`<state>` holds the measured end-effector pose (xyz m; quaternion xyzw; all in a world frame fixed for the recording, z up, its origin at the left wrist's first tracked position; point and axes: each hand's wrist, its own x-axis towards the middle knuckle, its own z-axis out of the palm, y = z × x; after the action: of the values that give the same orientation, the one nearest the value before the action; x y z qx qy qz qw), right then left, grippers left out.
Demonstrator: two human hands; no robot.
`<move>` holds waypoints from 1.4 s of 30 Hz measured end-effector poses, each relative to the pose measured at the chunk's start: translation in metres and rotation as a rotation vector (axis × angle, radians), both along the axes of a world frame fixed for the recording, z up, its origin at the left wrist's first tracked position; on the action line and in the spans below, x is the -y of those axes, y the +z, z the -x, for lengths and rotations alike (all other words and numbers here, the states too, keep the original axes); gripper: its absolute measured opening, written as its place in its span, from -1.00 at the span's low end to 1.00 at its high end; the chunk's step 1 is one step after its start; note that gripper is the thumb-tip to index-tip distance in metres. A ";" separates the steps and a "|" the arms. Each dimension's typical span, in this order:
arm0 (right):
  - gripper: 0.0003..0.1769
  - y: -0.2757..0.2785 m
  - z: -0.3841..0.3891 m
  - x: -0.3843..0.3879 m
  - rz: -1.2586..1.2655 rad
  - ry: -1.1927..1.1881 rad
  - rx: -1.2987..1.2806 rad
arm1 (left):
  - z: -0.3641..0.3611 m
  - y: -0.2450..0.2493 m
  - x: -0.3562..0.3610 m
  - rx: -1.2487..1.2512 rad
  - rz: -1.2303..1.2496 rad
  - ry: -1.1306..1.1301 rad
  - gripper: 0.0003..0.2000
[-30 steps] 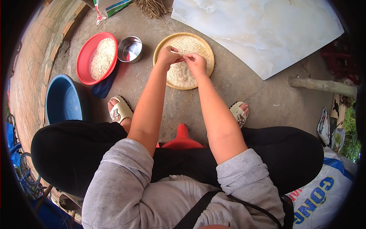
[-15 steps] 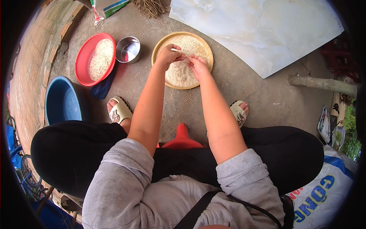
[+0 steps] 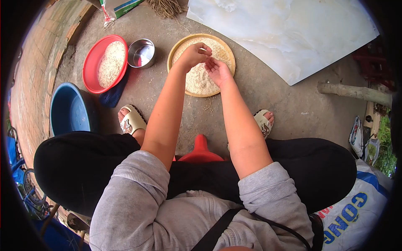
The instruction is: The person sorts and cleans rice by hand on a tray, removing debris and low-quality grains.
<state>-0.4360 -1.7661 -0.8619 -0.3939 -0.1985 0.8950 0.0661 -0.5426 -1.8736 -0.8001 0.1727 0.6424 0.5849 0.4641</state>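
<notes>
A round woven bamboo tray lies on the ground in front of me, spread with pale rice grains. Over its middle, my left hand is bent at the wrist with the fingers curled together in a pinch; whatever is between them is too small to make out. Just below and to the right, my right hand is turned palm up with its fingers loosely apart. Its fingertips are right beneath the left fingers. Both hands overlap the rice in this view.
Left of the tray stand a steel pot, a red basin of grain and a blue tub. A marbled sheet covers the back right, with a wooden pole nearby. A red plastic piece shows between my legs.
My left hand has shifted slightly right and up, its fingers now above the right fingertips. The right hand has turned its palm further upward.
</notes>
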 end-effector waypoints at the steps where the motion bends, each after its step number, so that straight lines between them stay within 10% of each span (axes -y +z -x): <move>1: -0.77 0.000 0.000 0.000 0.016 -0.026 -0.009 | 0.001 0.001 0.001 -0.062 0.021 -0.005 -0.77; 16: -0.77 -0.008 -0.005 0.005 -0.755 -0.010 0.180 | 0.013 -0.018 0.020 0.235 -0.055 0.231 -0.69; 42: -0.80 0.011 0.008 0.019 -1.197 0.482 0.125 | -0.012 -0.036 0.010 0.483 -0.383 0.405 -0.34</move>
<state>-0.4442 -1.7849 -0.8504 -0.2848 -0.7494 0.5948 0.0598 -0.5303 -1.8839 -0.8363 -0.0174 0.4142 0.7986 0.4364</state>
